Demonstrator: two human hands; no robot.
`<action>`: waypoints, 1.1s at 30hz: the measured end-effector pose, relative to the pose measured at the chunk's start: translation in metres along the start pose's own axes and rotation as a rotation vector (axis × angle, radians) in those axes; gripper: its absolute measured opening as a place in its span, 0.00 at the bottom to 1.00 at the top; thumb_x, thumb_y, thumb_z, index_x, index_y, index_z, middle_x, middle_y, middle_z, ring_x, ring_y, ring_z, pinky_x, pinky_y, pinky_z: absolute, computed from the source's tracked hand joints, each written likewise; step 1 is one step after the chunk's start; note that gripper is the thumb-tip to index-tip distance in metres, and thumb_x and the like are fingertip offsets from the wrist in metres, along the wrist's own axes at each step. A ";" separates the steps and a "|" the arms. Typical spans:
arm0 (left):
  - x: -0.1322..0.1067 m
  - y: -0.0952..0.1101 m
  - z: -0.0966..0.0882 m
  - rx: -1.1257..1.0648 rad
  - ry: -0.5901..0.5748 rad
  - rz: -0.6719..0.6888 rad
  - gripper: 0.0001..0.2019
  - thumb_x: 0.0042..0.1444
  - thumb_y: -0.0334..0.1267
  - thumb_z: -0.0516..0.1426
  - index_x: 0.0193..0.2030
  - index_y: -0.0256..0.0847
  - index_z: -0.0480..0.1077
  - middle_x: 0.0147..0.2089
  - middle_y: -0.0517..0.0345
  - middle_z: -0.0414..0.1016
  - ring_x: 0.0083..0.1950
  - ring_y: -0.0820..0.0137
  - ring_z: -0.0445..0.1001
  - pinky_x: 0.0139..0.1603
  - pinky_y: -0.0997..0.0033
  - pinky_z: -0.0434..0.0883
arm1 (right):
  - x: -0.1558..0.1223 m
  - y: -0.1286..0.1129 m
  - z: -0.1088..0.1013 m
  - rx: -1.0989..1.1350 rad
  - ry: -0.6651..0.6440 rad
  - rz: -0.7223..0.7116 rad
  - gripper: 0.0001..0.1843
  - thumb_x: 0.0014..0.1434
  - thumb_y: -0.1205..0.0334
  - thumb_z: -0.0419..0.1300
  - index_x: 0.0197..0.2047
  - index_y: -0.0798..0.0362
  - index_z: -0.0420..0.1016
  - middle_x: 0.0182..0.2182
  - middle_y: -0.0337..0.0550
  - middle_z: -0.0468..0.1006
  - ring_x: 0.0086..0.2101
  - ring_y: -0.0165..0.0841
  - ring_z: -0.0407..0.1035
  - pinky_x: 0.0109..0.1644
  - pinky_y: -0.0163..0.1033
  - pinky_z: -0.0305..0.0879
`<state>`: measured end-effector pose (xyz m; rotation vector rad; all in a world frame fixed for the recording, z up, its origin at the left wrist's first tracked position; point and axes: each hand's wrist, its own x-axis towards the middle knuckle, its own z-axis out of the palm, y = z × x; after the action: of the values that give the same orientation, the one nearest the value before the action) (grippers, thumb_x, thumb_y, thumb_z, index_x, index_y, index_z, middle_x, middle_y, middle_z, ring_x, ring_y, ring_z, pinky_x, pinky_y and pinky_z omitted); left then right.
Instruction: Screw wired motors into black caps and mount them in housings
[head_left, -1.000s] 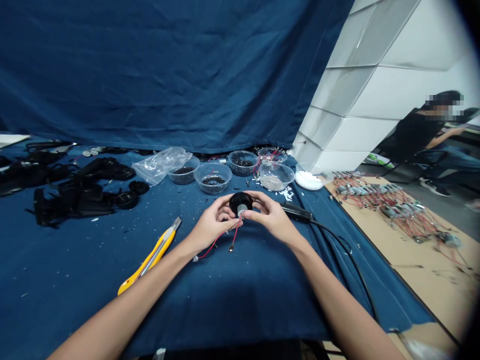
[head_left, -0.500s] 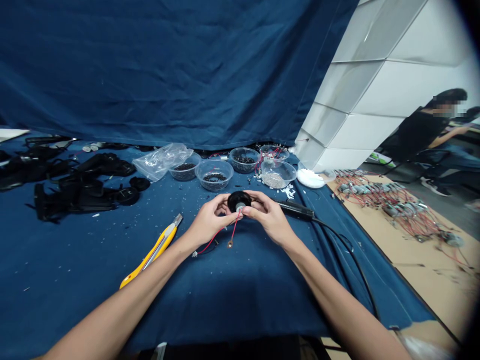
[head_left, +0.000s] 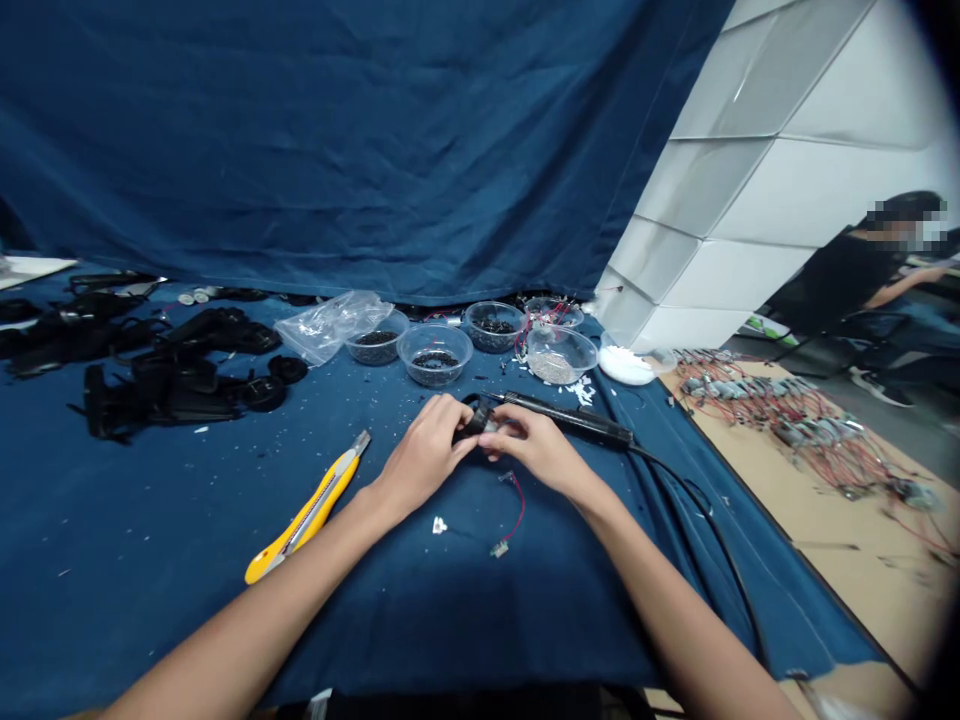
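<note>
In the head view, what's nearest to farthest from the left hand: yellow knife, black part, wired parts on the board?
1. Black part: held in the left hand.
2. Yellow knife: lying to the left.
3. Wired parts: far right, on the board.

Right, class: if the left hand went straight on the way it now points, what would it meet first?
The black part, which the left hand is touching. Just beyond it, probably the right hand, on the part's other side, though one view leaves depth unclear.
</note>
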<state>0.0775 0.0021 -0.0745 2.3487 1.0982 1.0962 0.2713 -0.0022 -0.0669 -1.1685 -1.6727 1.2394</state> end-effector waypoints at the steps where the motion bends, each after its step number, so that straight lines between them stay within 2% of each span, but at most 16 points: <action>1: -0.001 0.001 -0.001 0.007 -0.042 0.062 0.05 0.61 0.39 0.55 0.39 0.41 0.63 0.39 0.55 0.65 0.43 0.66 0.66 0.44 0.67 0.64 | 0.000 0.001 -0.003 -0.024 -0.039 -0.018 0.18 0.51 0.49 0.66 0.36 0.54 0.70 0.25 0.37 0.73 0.27 0.31 0.70 0.34 0.37 0.66; 3: -0.002 0.005 -0.005 -0.025 -0.092 0.144 0.09 0.61 0.36 0.54 0.48 0.41 0.62 0.45 0.51 0.64 0.47 0.65 0.66 0.48 0.65 0.66 | -0.002 0.002 -0.008 -0.091 -0.069 -0.086 0.15 0.51 0.50 0.66 0.31 0.54 0.71 0.26 0.38 0.71 0.29 0.30 0.68 0.34 0.36 0.64; 5: -0.005 0.010 -0.007 -0.064 -0.079 0.176 0.23 0.58 0.35 0.56 0.59 0.40 0.55 0.54 0.46 0.60 0.54 0.62 0.65 0.54 0.60 0.66 | -0.004 0.000 -0.008 -0.148 -0.026 -0.182 0.13 0.53 0.51 0.65 0.32 0.53 0.73 0.32 0.40 0.71 0.33 0.31 0.66 0.35 0.36 0.63; 7: -0.007 0.018 -0.008 -0.081 -0.028 0.181 0.38 0.53 0.38 0.61 0.67 0.40 0.45 0.62 0.40 0.53 0.62 0.56 0.58 0.61 0.53 0.62 | -0.008 -0.002 -0.003 -0.159 0.045 -0.269 0.11 0.57 0.53 0.62 0.38 0.52 0.74 0.37 0.44 0.70 0.37 0.33 0.66 0.38 0.36 0.64; 9: -0.009 0.024 -0.007 -0.082 0.087 0.172 0.44 0.51 0.42 0.63 0.69 0.42 0.42 0.65 0.39 0.49 0.67 0.52 0.52 0.65 0.48 0.56 | -0.012 -0.003 0.005 -0.130 0.100 -0.339 0.11 0.59 0.55 0.59 0.43 0.50 0.73 0.41 0.45 0.69 0.39 0.34 0.66 0.40 0.37 0.65; 11: -0.009 0.029 -0.006 -0.117 0.229 0.130 0.43 0.51 0.44 0.64 0.68 0.43 0.45 0.65 0.40 0.51 0.67 0.51 0.52 0.65 0.48 0.56 | -0.016 -0.003 0.013 -0.120 0.128 -0.401 0.12 0.59 0.56 0.58 0.45 0.49 0.71 0.42 0.46 0.68 0.41 0.36 0.66 0.42 0.38 0.66; 12: -0.009 0.031 -0.006 -0.152 0.253 0.105 0.41 0.51 0.44 0.64 0.67 0.43 0.47 0.65 0.41 0.54 0.66 0.52 0.54 0.65 0.49 0.57 | -0.017 -0.002 0.017 -0.132 0.132 -0.426 0.12 0.59 0.56 0.58 0.45 0.49 0.71 0.42 0.47 0.68 0.41 0.36 0.66 0.42 0.38 0.67; 17: -0.009 0.038 -0.011 -0.310 0.051 0.060 0.30 0.52 0.42 0.64 0.60 0.43 0.59 0.57 0.48 0.68 0.58 0.60 0.67 0.61 0.60 0.64 | -0.021 0.004 0.030 -0.269 0.141 -0.513 0.19 0.57 0.54 0.60 0.51 0.49 0.69 0.46 0.49 0.72 0.46 0.41 0.68 0.48 0.42 0.67; 19: -0.010 0.040 -0.012 -0.328 0.077 0.097 0.28 0.52 0.41 0.64 0.58 0.42 0.61 0.54 0.50 0.70 0.55 0.61 0.70 0.58 0.63 0.66 | -0.021 0.006 0.032 -0.320 0.166 -0.561 0.16 0.58 0.53 0.59 0.48 0.51 0.71 0.44 0.50 0.75 0.43 0.40 0.70 0.46 0.42 0.69; 21: -0.010 0.041 -0.011 -0.354 0.108 0.170 0.28 0.51 0.39 0.64 0.58 0.41 0.61 0.52 0.50 0.71 0.54 0.62 0.71 0.56 0.63 0.68 | -0.021 0.005 0.033 -0.380 0.173 -0.621 0.12 0.59 0.54 0.57 0.41 0.52 0.72 0.37 0.48 0.76 0.36 0.37 0.71 0.39 0.40 0.70; 25: -0.009 0.040 -0.009 -0.372 0.161 0.275 0.28 0.49 0.33 0.61 0.58 0.40 0.62 0.50 0.50 0.72 0.51 0.64 0.71 0.53 0.64 0.70 | -0.021 0.000 0.034 -0.478 0.219 -0.740 0.07 0.60 0.60 0.56 0.32 0.54 0.68 0.27 0.42 0.73 0.26 0.31 0.67 0.29 0.34 0.66; 28: -0.007 0.040 -0.007 -0.358 0.204 0.276 0.26 0.49 0.32 0.62 0.56 0.38 0.63 0.49 0.50 0.72 0.49 0.65 0.72 0.52 0.65 0.70 | -0.021 0.000 0.036 -0.508 0.288 -0.799 0.09 0.62 0.63 0.53 0.30 0.53 0.66 0.25 0.41 0.72 0.25 0.29 0.66 0.27 0.33 0.64; 33: -0.009 0.043 -0.002 -0.329 0.258 0.236 0.25 0.52 0.35 0.62 0.56 0.38 0.62 0.49 0.49 0.71 0.50 0.65 0.71 0.51 0.65 0.71 | -0.020 0.002 0.042 -0.515 0.372 -0.822 0.05 0.60 0.67 0.53 0.31 0.53 0.65 0.28 0.43 0.74 0.27 0.30 0.68 0.29 0.33 0.65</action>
<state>0.0937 -0.0326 -0.0537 2.1518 0.6597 1.5681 0.2395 -0.0333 -0.0803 -0.7589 -1.9184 0.0799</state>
